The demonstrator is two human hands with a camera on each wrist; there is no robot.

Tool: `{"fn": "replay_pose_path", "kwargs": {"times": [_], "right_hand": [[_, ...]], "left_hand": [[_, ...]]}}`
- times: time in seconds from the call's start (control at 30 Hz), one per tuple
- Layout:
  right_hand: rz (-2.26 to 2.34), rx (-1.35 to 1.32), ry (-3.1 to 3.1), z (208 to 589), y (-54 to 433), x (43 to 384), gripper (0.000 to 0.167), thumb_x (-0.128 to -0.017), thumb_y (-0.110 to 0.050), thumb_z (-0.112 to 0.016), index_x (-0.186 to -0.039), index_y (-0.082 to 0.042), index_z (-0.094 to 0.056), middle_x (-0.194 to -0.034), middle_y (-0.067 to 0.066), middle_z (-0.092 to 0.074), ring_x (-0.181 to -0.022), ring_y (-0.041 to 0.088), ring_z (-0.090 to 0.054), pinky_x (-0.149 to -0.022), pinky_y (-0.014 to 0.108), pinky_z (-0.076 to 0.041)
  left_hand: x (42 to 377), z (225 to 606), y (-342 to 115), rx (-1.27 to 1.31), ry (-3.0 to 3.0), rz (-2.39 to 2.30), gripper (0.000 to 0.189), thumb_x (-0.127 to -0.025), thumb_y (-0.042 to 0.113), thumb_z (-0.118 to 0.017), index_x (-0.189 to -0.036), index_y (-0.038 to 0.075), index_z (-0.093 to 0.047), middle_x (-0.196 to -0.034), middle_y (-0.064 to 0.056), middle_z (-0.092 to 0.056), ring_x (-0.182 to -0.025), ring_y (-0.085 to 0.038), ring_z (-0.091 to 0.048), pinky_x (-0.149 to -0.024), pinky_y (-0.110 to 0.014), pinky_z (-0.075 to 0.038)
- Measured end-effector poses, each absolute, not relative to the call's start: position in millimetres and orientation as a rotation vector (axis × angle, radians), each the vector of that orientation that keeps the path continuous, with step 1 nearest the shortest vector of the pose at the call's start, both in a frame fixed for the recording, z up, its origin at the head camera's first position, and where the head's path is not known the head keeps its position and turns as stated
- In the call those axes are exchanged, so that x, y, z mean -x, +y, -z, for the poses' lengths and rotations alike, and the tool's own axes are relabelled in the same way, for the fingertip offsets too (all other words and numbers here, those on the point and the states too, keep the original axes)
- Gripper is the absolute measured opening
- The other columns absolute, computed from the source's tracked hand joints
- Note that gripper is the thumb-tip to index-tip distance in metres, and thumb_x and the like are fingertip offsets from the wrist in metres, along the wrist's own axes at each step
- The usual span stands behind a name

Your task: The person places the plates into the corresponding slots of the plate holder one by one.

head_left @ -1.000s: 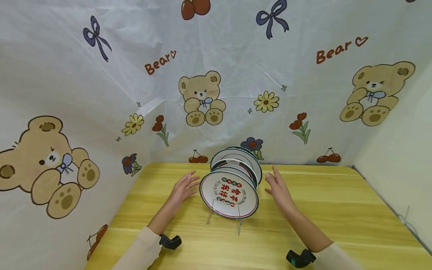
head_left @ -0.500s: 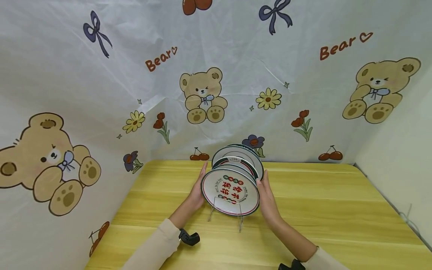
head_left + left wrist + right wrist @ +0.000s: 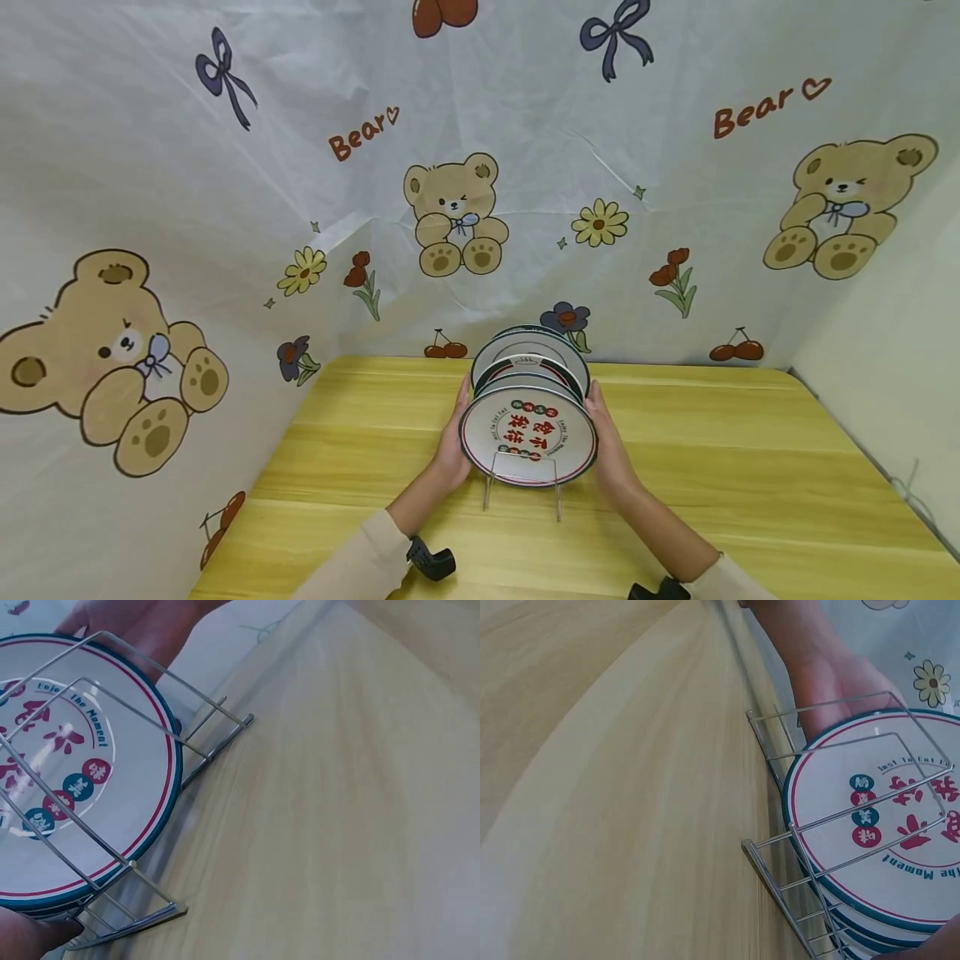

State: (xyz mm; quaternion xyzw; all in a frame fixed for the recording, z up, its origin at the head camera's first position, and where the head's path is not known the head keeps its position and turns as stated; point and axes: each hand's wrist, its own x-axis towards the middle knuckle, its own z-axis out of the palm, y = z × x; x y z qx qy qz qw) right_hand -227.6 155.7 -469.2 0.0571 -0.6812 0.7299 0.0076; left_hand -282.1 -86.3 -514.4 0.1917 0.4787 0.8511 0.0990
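Note:
Several round white plates (image 3: 528, 433) with dark green and red rims and red lettering stand on edge in a wire rack (image 3: 557, 483) on the table. In the head view, my left hand (image 3: 452, 442) lies along the left side of the plates, fingers pointing away. Opposite it, my right hand (image 3: 609, 446) lies along their right side, its fingers also extended. In the left wrist view, a digit of the left hand (image 3: 30, 936) touches the rack's wire below the plate edge. In the right wrist view, the right hand (image 3: 934, 946) shows only partly at a plate edge. Other fingers are hidden.
The wood-grain table (image 3: 720, 467) stretches out on both sides of the rack. A white cloth (image 3: 300, 167) printed with bears hangs behind it and to the left. A pale wall (image 3: 900, 367) borders the right side, with a thin cable near the table edge.
Both hands have come inward from beside the rack to its two sides. The front of the rack and its front plate have shifted a little to the right; the back has hardly moved.

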Motion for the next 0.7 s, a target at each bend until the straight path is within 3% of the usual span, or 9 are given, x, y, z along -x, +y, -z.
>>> {"fn": "replay_pose_path", "kwargs": {"times": [0.47, 0.6, 0.7], "right_hand": [[-2.364, -0.242, -2.073, 473.1, 162.5, 217.5, 0.062, -0.112, -0.038, -0.023, -0.164, -0.020, 0.007, -0.170, -0.002, 0.013, -0.153, 0.023, 0.018, -0.123, 0.053, 0.010], [-2.363, -0.239, -2.068, 474.4, 162.1, 216.1, 0.064, -0.112, -0.041, -0.023, -0.164, -0.017, 0.007, -0.170, 0.001, 0.012, -0.154, 0.024, 0.017, -0.124, 0.053, 0.009], [-2.329, -0.222, -2.090, 474.3, 163.5, 216.2, 0.066, -0.112, -0.046, -0.019, -0.164, -0.015, 0.006, -0.171, 0.007, 0.007, -0.155, 0.026, 0.011, -0.124, 0.053, 0.006]], "left_hand": [[264.3, 515.6, -78.0, -0.497, 1.422, -2.541, 0.060, -0.112, 0.038, -0.027, -0.164, 0.034, 0.003, -0.171, 0.004, 0.002, -0.156, -0.024, -0.006, -0.125, -0.034, -0.013], [264.1, 518.6, -79.1, -0.512, 1.430, -2.537, 0.059, -0.112, 0.040, -0.024, -0.164, 0.034, 0.004, -0.171, 0.002, 0.001, -0.156, -0.027, -0.008, -0.124, -0.034, -0.016], [264.3, 519.3, -82.7, -0.503, 1.505, -2.520, 0.061, -0.111, 0.047, -0.021, -0.164, 0.031, 0.004, -0.171, -0.004, 0.002, -0.156, -0.031, -0.006, -0.125, -0.042, -0.013]]}}
